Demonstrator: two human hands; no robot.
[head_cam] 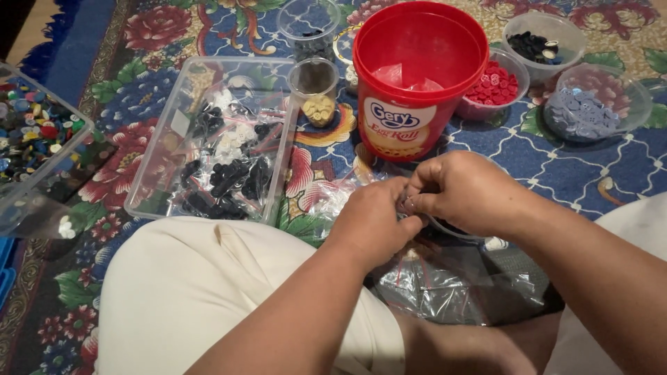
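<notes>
Small clear plastic bag [410,205] sits pinched between my 2 hands, just above my lap and over the patterned carpet [570,173]. My left hand [372,221] comes in from the lower middle, knuckles up, fingers curled tight around the bag's near edge. My right hand [464,191] reaches across from the right, wrist bent inward, thumb and fingertips closed on the same bag from the far side. The 2 hands touch each other at the fingertips. The bag itself is mostly hidden by my fingers; only a sliver of crinkled clear film with a thin red line shows, and I cannot tell what is in it.

Below my hands, a heap of empty clear bags [451,285] lies across my lap. Just beyond my hands stands a red plastic tub [417,83], open at the top. To its left on the carpet is a clear rectangular tray [278,90] holding bagged black and white buttons. Toward the carpet's far right corner sit 3 clear bowls [643,104] of black, red and lilac buttons.
</notes>
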